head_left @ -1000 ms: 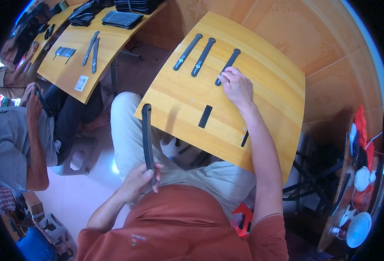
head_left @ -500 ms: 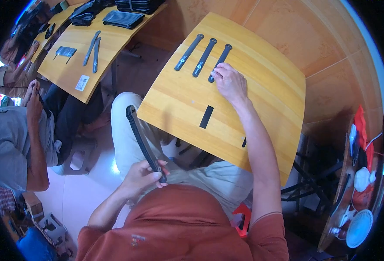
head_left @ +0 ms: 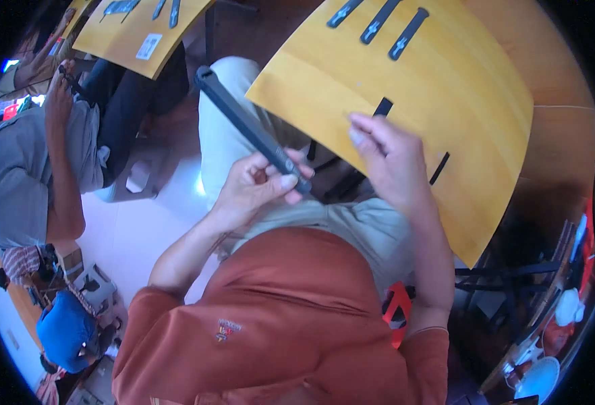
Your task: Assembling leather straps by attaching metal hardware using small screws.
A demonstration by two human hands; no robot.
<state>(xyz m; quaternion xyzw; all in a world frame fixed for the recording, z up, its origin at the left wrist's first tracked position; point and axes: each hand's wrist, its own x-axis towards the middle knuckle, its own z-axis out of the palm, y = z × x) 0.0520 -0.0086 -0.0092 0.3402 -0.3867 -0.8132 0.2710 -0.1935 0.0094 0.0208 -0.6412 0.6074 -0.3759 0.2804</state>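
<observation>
My left hand [head_left: 260, 183] grips the lower end of a dark grey strap [head_left: 243, 125] over my lap; it may be a stack of more than one. The strap slants up and away to the left, its far end rounded. My right hand [head_left: 395, 158] hovers over the near edge of the table [head_left: 473, 94], thumb and forefinger a little apart and nothing visible between them. At the far side of the table lie three similar straps side by side, the rightmost strap [head_left: 409, 34] being nearest my right hand. A short black strip [head_left: 383, 106] lies just beyond that hand.
Another black strip [head_left: 439, 169] lies right of my wrist. At the left, a person in a grey shirt [head_left: 14, 182] sits by a second table [head_left: 122, 40] holding straps and a white label [head_left: 149, 46]. A small fan [head_left: 539, 378] stands at the lower right.
My right hand has left the rightmost strap on the table and come back toward me. My left hand has risen and moved right with its strap. The view has tilted downward.
</observation>
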